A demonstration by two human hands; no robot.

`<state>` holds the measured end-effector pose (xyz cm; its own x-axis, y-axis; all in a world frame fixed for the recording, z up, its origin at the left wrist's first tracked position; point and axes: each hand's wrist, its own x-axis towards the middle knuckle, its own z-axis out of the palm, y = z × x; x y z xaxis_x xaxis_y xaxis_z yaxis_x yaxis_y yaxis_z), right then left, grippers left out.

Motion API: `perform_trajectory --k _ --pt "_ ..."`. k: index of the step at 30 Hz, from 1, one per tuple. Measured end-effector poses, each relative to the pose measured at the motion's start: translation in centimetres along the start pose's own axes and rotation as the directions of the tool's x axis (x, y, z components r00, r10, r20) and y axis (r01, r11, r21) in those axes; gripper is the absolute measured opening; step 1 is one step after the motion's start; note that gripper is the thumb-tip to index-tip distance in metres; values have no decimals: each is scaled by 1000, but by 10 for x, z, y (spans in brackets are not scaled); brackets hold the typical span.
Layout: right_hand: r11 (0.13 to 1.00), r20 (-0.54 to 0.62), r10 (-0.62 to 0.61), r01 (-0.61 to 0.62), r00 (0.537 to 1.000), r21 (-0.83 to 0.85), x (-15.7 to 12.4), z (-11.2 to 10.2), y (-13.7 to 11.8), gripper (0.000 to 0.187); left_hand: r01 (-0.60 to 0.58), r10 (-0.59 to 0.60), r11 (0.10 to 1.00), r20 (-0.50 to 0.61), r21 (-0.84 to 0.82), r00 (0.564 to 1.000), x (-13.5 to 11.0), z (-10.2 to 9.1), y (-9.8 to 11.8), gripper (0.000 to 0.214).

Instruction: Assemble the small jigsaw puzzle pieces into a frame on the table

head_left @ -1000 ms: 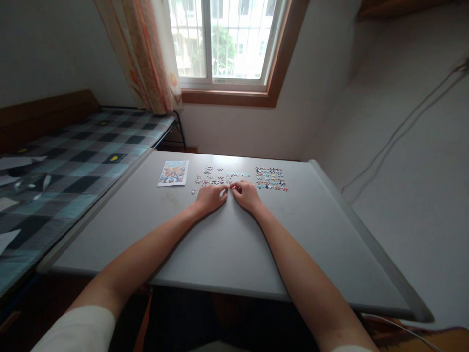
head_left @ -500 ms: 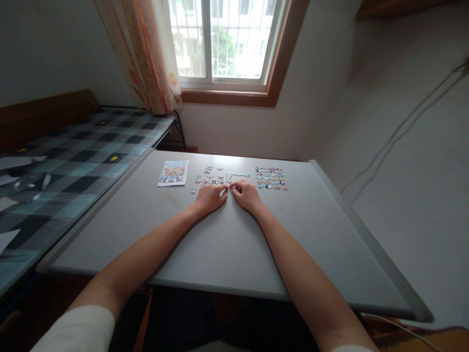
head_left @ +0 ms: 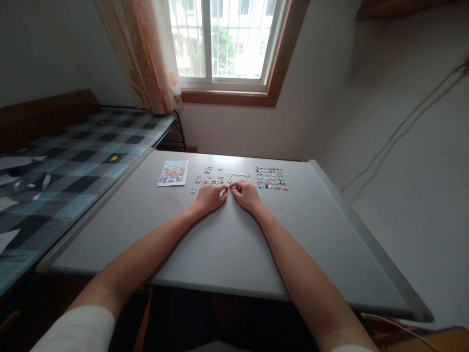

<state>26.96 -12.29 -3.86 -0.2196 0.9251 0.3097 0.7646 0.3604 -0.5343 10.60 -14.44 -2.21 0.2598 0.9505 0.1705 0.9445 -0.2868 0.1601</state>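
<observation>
Both my hands rest on a grey table (head_left: pixel 227 244), fingertips meeting near its far middle. My left hand (head_left: pixel 210 197) has its fingers curled in a pinch, and my right hand (head_left: pixel 246 194) pinches toward it. Between their tips is something tiny, probably a jigsaw piece, too small to make out. Just beyond the fingers lie scattered loose puzzle pieces (head_left: pixel 210 178) and a short joined strip (head_left: pixel 238 174). A dense group of colourful pieces (head_left: pixel 271 178) lies to the right. A small printed reference picture (head_left: pixel 173 173) lies to the left.
A bed with a checked blue-grey cover (head_left: pixel 73 161) runs along the table's left side. A window (head_left: pixel 223 39) with a patterned curtain (head_left: pixel 142 54) is behind the table. A white wall with a cable (head_left: pixel 399 132) stands close on the right.
</observation>
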Motion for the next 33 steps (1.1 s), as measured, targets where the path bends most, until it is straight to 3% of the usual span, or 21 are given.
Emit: perform_trajectory --k 24,33 --pt "1000 23 7 -7 1000 3 1 1 2 24 23 -23 1000 17 -6 1000 0 -1 3 38" --pt "1000 2 -9 9 1000 6 2 2 4 24 22 -22 1000 -29 0 999 1 2 0 36"
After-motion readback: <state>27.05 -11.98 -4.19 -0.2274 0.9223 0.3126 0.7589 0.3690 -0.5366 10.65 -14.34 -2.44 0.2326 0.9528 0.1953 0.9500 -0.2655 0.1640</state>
